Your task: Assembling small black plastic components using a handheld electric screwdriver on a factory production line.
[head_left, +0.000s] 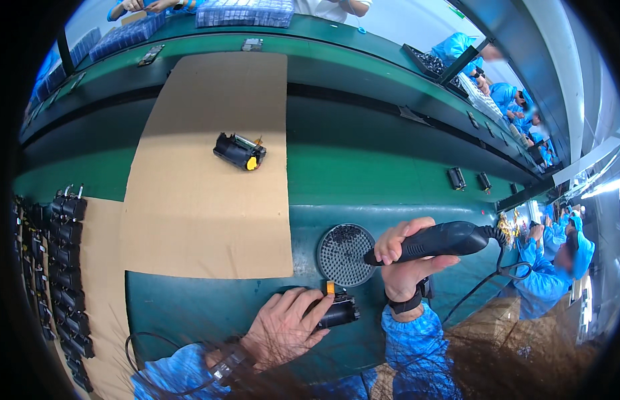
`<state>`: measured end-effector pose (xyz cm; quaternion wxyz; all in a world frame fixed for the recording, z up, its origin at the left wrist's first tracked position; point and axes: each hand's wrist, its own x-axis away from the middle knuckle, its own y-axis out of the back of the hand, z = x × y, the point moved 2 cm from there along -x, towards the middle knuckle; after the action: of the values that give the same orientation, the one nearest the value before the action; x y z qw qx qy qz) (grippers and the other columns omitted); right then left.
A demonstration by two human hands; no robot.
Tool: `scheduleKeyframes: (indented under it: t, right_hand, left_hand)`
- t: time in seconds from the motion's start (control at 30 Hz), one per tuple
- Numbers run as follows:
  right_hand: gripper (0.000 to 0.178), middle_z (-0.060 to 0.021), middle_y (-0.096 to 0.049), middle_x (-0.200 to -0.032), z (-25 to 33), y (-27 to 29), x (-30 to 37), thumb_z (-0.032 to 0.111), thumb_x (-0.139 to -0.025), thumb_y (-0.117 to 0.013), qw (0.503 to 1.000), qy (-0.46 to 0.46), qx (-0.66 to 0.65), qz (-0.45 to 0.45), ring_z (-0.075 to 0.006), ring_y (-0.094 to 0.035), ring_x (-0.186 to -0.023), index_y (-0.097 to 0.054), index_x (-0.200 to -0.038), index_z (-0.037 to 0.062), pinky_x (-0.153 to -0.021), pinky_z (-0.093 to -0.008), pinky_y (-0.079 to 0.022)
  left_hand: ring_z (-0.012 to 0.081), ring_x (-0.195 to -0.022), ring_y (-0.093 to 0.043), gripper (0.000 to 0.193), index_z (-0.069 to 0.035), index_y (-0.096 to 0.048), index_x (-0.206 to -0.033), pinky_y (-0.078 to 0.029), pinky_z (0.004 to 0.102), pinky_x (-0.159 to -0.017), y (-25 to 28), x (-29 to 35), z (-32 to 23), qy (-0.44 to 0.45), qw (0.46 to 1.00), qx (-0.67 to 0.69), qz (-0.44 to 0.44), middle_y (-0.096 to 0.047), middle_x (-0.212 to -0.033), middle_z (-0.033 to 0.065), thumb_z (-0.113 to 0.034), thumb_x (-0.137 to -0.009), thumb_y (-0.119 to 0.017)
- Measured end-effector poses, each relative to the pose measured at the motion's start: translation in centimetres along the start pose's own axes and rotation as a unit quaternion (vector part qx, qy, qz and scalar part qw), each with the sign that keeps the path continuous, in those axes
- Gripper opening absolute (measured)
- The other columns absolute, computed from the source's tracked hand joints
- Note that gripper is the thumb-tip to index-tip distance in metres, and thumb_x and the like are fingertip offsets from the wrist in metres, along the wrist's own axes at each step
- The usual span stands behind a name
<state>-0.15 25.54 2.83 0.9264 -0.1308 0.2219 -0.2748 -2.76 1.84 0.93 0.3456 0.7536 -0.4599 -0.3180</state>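
Observation:
My right hand point(406, 267) is wrapped round a black electric screwdriver point(446, 241) with a coiled cord. The tool lies nearly level, its tip over the right side of a round grey dish point(336, 273) full of small holes, with dark bits at its far edge. On the bench near me, my left hand point(290, 325) grips a black cylindrical part point(340, 312), its fingers round the left end. An orange flat ribbon point(330, 288) sticks up from that part beside my fingertips. A similar black part with a yellow spot point(240, 153) lies on the cardboard farther off.
A cardboard sheet point(210, 233) covers the bench's middle left. Rows of black parts point(70, 273) stand at the far left. Two small black parts point(456, 178) lie right of centre, near a shelf post. A shelf point(343, 63) runs across the back. Co-workers in blue point(546, 267) sit rightward.

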Motion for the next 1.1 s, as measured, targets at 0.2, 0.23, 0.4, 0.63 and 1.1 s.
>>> scheduleKeyframes:
  t: [0.2, 0.23, 0.4, 0.63, 1.1]
  right_hand:
    - [0.095, -0.0032, -0.048, -0.063, -0.3, -0.2, 0.2, 0.099, -0.072, -0.037, 0.998, 0.018, 0.032, 0.049, -0.0137, -0.045, -0.050, -0.046, -0.100, 0.0079, -0.049, -0.0300, -0.044]
    - [0.095, -0.0032, -0.048, -0.063, -0.3, -0.3, 0.2, 0.099, -0.072, -0.037, 0.998, 0.019, 0.030, 0.051, -0.0137, -0.045, -0.050, -0.046, -0.100, 0.0079, -0.049, -0.0300, -0.044]
    - [0.095, -0.0019, -0.047, -0.060, 2.0, -1.0, 0.2, 0.099, -0.075, -0.033, 0.998, 0.064, 0.009, -0.003, -0.0137, -0.046, -0.049, -0.048, -0.100, 0.0077, -0.047, -0.0299, -0.042]
    - [0.087, -0.0033, -0.048, -0.059, 4.4, -3.9, 2.9, 0.093, -0.083, -0.039, 0.980, 0.073, -0.145, 0.115, -0.0157, -0.048, -0.044, -0.047, -0.098, 0.0068, -0.038, -0.0315, -0.043]
    - [0.092, -0.0074, -0.057, -0.062, 2.0, -5.8, 5.3, 0.089, -0.081, -0.052, 0.959, 0.072, -0.145, 0.232, -0.0183, -0.055, -0.047, -0.057, -0.101, -0.0011, -0.044, -0.0318, -0.050]
  left_hand:
    - [0.0253, -0.120, -0.057, 0.064, -0.008, -0.060, -0.139, -0.050, 0.0405, -0.099, 0.1, 0.2, -0.1, 0.002, 1.000, 0.005, -0.003, -0.057, -0.129, 0.0076, -0.038, -0.086, -0.078]
    - [0.0257, -0.121, -0.056, 0.065, -0.008, -0.059, -0.140, -0.049, 0.0410, -0.100, 0.1, 0.2, -0.1, 0.006, 1.000, 0.008, -0.002, -0.057, -0.130, 0.0081, -0.039, -0.086, -0.078]
    - [0.0266, -0.120, -0.054, 0.067, -0.006, -0.059, -0.140, -0.046, 0.0416, -0.099, -0.2, 0.5, 0.4, 0.018, 0.999, 0.020, -0.025, -0.057, -0.131, 0.0085, -0.041, -0.085, -0.079]
    - [0.0266, -0.119, -0.052, 0.070, -0.007, -0.061, -0.136, -0.043, 0.0417, -0.098, -0.4, 0.6, 0.8, 0.038, 0.998, 0.041, -0.040, -0.057, -0.130, 0.0078, -0.042, -0.080, -0.082]
    - [0.0259, -0.121, -0.052, 0.068, -0.007, -0.061, -0.136, -0.043, 0.0406, -0.097, -0.1, 0.6, 0.9, 0.043, 0.996, 0.066, -0.034, -0.056, -0.131, 0.0071, -0.041, -0.080, -0.081]
